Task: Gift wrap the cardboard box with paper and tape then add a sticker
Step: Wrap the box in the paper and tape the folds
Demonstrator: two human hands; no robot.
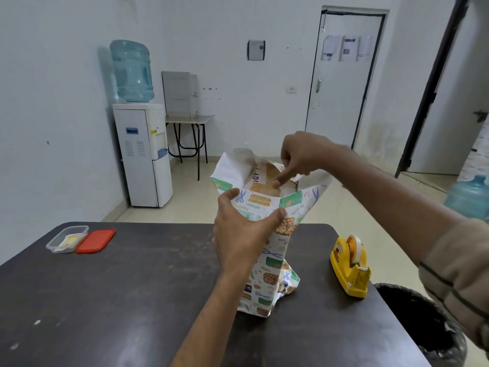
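The cardboard box (267,178) stands on end on the dark table (132,287), wrapped around its sides in patterned gift paper (272,263). Only the box's brown top end shows inside the open paper collar. My left hand (243,229) grips the near side of the wrapped box, thumb and fingers curled round the paper. My right hand (304,157) is above the top end, index finger pressing down on the cardboard, other fingers curled. A yellow tape dispenser (350,266) sits to the right on the table.
At the table's far left lie a clear plastic tub (66,238) holding small papers and its red lid (96,241). A black bin (426,327) stands by the table's right edge. A water dispenser (143,152) is against the back wall.
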